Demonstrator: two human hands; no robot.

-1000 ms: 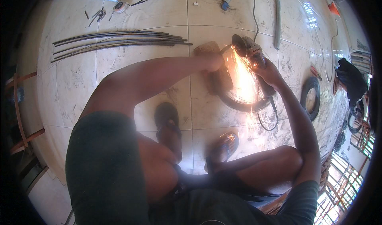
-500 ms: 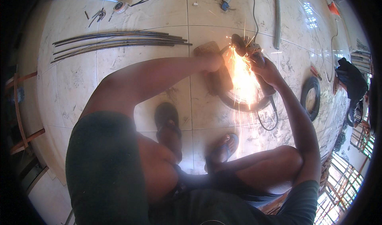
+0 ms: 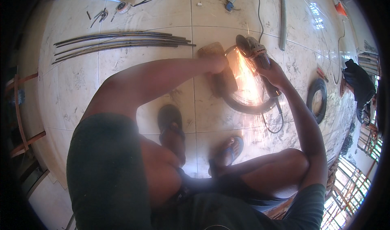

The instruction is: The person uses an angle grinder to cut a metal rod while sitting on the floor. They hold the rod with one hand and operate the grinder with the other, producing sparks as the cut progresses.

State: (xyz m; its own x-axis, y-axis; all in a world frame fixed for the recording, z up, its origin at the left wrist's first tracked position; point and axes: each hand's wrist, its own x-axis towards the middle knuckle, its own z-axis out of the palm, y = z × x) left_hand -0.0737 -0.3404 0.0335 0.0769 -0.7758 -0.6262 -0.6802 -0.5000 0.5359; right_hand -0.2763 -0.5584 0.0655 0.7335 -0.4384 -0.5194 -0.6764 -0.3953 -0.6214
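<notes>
My right hand [image 3: 271, 72] grips an angle grinder [image 3: 259, 51] at the center right, with its disc [image 3: 243, 45] throwing bright sparks downward. My left hand [image 3: 218, 63] is closed at the work beside the disc; what it holds is hidden. Under that hand lies a brown block [image 3: 210, 50]. A round dark ring, apparently a tire or rim [image 3: 252, 110], lies beneath the sparks, its details washed out by glare. The grinder's cable loops below it on the tiled floor.
Several metal rods [image 3: 122, 41], a tape measure [image 3: 122, 7], small rod pieces [image 3: 101, 14], another tool [image 3: 231, 2], a long grey bar [image 3: 282, 18], red-handled pliers [image 3: 321, 73], a tire [image 3: 317, 100] and a dark cloth [image 3: 359, 81] lie around. My feet [image 3: 229, 152] are below the work.
The spray of sparks grew brighter half a second ago and is thinner now, showing more of the grinder's body. My hands stay nearly in place.
</notes>
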